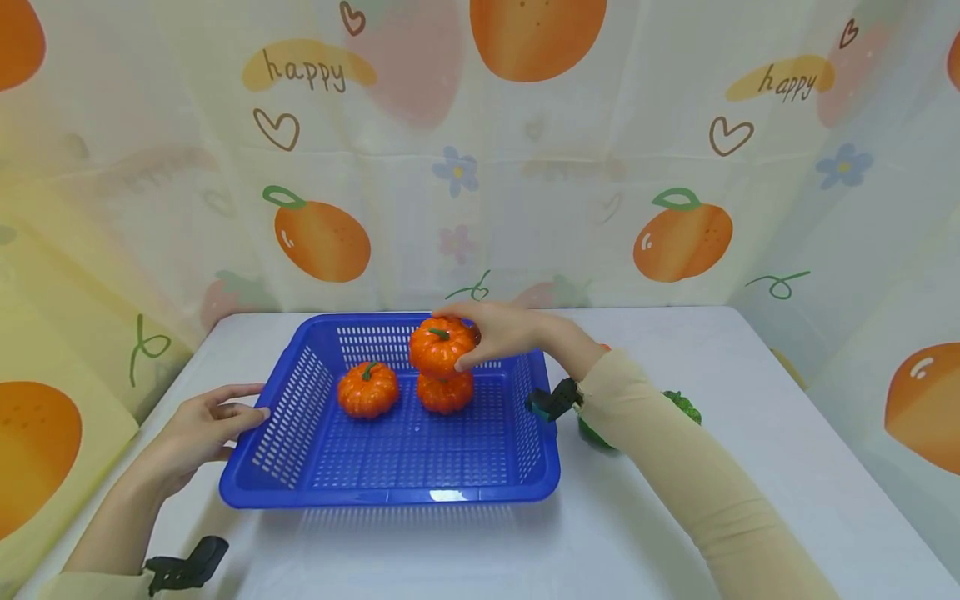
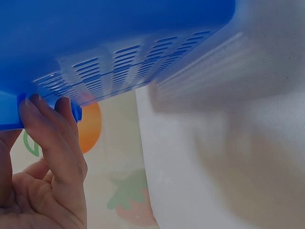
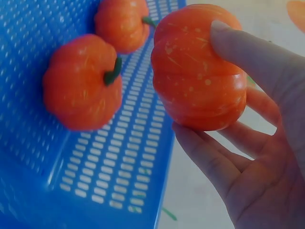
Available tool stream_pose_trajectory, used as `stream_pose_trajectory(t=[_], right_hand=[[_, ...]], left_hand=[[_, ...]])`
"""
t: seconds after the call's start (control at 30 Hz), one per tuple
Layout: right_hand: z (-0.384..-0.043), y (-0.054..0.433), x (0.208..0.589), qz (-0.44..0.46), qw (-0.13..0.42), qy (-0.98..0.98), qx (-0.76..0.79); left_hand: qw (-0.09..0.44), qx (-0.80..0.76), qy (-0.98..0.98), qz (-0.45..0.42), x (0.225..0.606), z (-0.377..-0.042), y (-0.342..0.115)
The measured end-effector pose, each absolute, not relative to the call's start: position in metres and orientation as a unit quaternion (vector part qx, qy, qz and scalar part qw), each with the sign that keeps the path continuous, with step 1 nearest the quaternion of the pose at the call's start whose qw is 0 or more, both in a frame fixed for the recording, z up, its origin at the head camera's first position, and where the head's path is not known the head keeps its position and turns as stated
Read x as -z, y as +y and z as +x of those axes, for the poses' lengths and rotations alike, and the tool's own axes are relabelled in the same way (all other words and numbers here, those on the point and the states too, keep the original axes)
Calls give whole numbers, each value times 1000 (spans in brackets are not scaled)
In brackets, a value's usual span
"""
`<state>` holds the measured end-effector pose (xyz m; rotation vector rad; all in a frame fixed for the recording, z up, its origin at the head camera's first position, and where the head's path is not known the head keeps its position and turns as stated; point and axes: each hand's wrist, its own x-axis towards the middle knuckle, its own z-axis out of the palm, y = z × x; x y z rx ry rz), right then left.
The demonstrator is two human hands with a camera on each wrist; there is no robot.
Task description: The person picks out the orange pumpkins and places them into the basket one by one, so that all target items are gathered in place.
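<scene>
A blue plastic basket (image 1: 416,450) with slotted walls sits on the white table. My left hand (image 1: 197,429) grips its left rim; the left wrist view shows the fingertips (image 2: 35,102) against the rim. Between thumb and fingers my right hand (image 1: 504,332) holds an orange pumpkin (image 1: 441,350) with a green stem, over the back part of the basket. Just below it a second pumpkin (image 1: 446,393) lies in the basket, partly hidden by the held one. To its left sits a third pumpkin (image 1: 368,390). The right wrist view shows the held pumpkin (image 3: 200,71) apart from the basket floor.
Right of the basket, a bumpy green object (image 1: 682,406) and another green object (image 1: 596,435) lie partly behind my right forearm. A bit of something orange-red (image 1: 606,347) shows there too. A printed curtain (image 1: 525,208) hangs behind the table (image 1: 757,400).
</scene>
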<state>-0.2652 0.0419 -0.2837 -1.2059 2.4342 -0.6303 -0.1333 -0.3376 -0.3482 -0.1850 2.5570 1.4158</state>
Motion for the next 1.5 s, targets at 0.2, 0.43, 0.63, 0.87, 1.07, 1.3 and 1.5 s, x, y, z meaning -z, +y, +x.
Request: stream_pose_trajectory(t=[0.2, 0.43, 0.63, 0.87, 1.07, 1.3, 1.5], right_hand=[[-260, 26, 287, -443, 177, 853, 210], [-253, 10, 294, -452, 197, 843, 214], [-248, -3, 299, -460, 203, 839, 210], [-243, -16, 304, -477, 198, 833, 198], [-237, -26, 310, -479, 215, 824, 213], [-233, -36, 316, -502, 224, 807, 216], [-231, -42, 320, -506, 235, 803, 211]], left_hand=[[103, -480, 869, -63, 348, -133, -337], [106, -479, 869, -63, 348, -133, -337], [107, -482, 867, -63, 348, -133, -337], [107, -479, 869, -64, 348, -133, -337], [105, -483, 867, -61, 350, -134, -339], [100, -483, 868, -61, 350, -134, -339], [100, -482, 869, -62, 350, -134, -338]])
